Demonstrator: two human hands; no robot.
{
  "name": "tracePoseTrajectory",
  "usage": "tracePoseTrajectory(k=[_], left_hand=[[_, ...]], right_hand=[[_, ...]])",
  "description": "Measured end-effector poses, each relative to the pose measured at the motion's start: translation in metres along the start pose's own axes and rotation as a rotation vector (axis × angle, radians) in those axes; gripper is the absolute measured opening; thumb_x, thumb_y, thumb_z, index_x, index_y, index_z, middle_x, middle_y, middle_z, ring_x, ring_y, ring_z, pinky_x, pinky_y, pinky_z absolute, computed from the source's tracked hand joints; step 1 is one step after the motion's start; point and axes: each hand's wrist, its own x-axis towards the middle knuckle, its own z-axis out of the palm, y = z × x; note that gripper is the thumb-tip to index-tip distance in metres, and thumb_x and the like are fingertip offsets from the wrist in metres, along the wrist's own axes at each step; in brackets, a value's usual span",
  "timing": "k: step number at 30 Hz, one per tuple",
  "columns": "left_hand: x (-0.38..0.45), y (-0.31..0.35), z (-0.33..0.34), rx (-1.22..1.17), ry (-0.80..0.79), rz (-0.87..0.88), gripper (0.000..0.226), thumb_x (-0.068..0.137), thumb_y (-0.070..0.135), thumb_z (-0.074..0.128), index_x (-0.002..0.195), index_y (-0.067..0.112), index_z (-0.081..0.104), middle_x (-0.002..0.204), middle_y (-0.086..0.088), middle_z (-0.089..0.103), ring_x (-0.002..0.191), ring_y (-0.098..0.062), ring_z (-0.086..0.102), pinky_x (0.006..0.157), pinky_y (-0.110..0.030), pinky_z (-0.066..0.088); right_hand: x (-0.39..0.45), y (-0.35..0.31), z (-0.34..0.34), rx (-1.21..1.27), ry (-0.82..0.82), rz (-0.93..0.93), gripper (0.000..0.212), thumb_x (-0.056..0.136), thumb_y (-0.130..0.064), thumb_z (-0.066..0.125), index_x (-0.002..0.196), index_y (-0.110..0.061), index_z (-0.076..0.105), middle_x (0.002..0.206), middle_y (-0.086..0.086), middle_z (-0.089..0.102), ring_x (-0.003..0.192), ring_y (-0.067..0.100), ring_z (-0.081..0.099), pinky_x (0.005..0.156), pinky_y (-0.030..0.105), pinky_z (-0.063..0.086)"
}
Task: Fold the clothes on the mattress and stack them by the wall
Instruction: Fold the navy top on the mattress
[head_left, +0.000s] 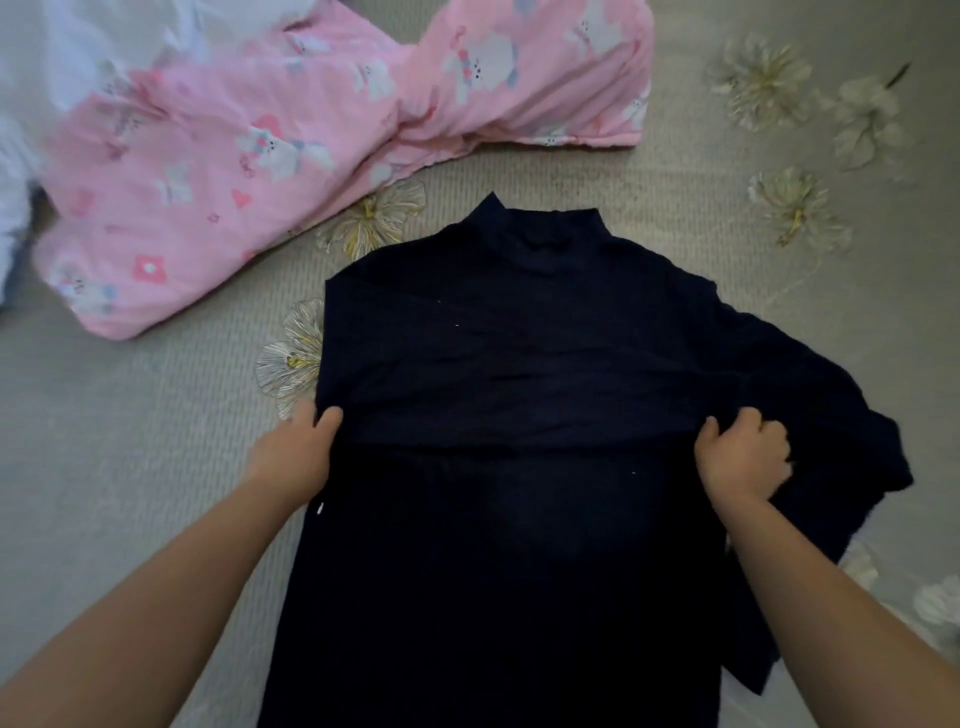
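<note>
A dark navy high-neck top (514, 338) lies spread on the beige flowered mattress (130, 441), collar pointing away from me. A fold line crosses it at mid-body. My left hand (298, 447) grips the top's left edge at that fold, thumb on the cloth. My right hand (743, 454) grips the cloth at the right end of the same fold, fingers curled. The right sleeve (831, 415) lies bunched out to the right; the left sleeve is hidden.
A crumpled pink cloth with a white bear print (270, 140) lies at the upper left, close to the top's collar. White fabric (62, 62) sits in the far left corner. Bare mattress shows on the left and at the upper right.
</note>
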Motion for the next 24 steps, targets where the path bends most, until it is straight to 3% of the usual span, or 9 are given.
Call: tracePoseTrajectory(k=[2,7,9,11,13,16,18,20,24], left_hand=[[0.003,-0.002,-0.006,-0.005,-0.035,0.017,0.038,0.090,0.019,0.040,0.128,0.016,0.037,0.121,-0.010,0.042,0.099,-0.030,0.055,0.072,-0.033,0.042],[0.027,-0.004,-0.044,-0.172,0.530,0.297,0.039,0.071,0.014,0.032,0.074,-0.007,0.065,0.070,-0.023,0.059,0.059,-0.037,0.060,0.045,-0.039,0.048],[0.050,0.011,-0.060,-0.204,0.512,0.310,0.040,0.076,0.003,0.036,0.103,-0.011,0.063,0.101,-0.030,0.061,0.090,-0.044,0.061,0.068,-0.052,0.052],[0.075,0.025,-0.067,-0.177,0.345,0.278,0.050,0.087,0.002,0.035,0.137,0.000,0.038,0.142,-0.021,0.036,0.132,-0.036,0.033,0.104,-0.051,0.033],[0.095,0.034,-0.068,-0.118,0.233,0.198,0.055,0.093,0.013,0.037,0.145,0.011,0.018,0.148,-0.010,0.026,0.139,-0.025,0.018,0.112,-0.045,0.012],[0.111,0.041,-0.075,-0.102,0.418,0.251,0.030,0.085,0.008,0.047,0.111,-0.003,0.056,0.102,-0.021,0.058,0.099,-0.036,0.054,0.091,-0.051,0.037],[0.114,0.038,-0.083,-0.080,0.556,0.325,0.018,0.074,0.005,0.048,0.070,-0.008,0.059,0.065,-0.024,0.057,0.063,-0.038,0.058,0.059,-0.044,0.047],[0.117,0.037,-0.091,-0.051,0.610,0.269,0.026,0.071,0.010,0.038,0.061,-0.006,0.055,0.057,-0.023,0.055,0.053,-0.035,0.057,0.050,-0.038,0.045],[0.119,0.043,-0.089,-0.002,0.464,0.025,0.029,0.083,0.002,0.032,0.100,-0.002,0.055,0.103,-0.023,0.055,0.103,-0.035,0.048,0.096,-0.049,0.028]], right_hand=[[-0.002,-0.005,0.001,-0.030,0.057,0.026,0.044,0.088,-0.018,0.055,0.125,0.002,0.042,0.131,0.027,0.037,0.121,0.042,0.035,0.102,0.052,0.026],[0.007,-0.031,-0.006,-0.026,0.047,-0.323,0.052,0.084,-0.005,0.055,0.134,0.001,0.040,0.141,0.023,0.035,0.132,0.038,0.027,0.109,0.053,0.020],[0.015,-0.040,-0.010,-0.179,-0.087,-0.365,0.049,0.088,-0.010,0.051,0.136,-0.006,0.040,0.140,0.015,0.039,0.133,0.032,0.028,0.110,0.052,0.015],[0.025,-0.046,-0.013,-0.326,-0.177,-0.339,0.044,0.090,-0.016,0.049,0.133,-0.012,0.044,0.133,0.011,0.048,0.127,0.029,0.036,0.111,0.051,0.012],[0.033,-0.050,-0.016,-0.327,-0.197,-0.347,0.035,0.089,-0.017,0.050,0.124,-0.012,0.054,0.120,0.010,0.056,0.117,0.028,0.045,0.111,0.050,0.013],[0.046,-0.054,-0.021,-0.179,-0.125,-0.421,0.025,0.086,-0.013,0.053,0.108,-0.009,0.064,0.107,0.009,0.060,0.108,0.026,0.051,0.111,0.047,0.011],[0.051,-0.056,-0.024,-0.137,-0.085,-0.440,0.023,0.085,-0.012,0.054,0.103,-0.008,0.066,0.103,0.009,0.061,0.106,0.028,0.052,0.110,0.046,0.014],[0.056,-0.056,-0.021,-0.133,-0.063,-0.452,0.024,0.085,-0.013,0.055,0.105,-0.006,0.067,0.104,0.012,0.062,0.105,0.030,0.052,0.107,0.046,0.026],[0.060,-0.056,-0.005,-0.149,-0.092,-0.427,0.040,0.090,-0.025,0.053,0.129,-0.012,0.051,0.129,0.011,0.047,0.129,0.027,0.033,0.112,0.049,0.010]])
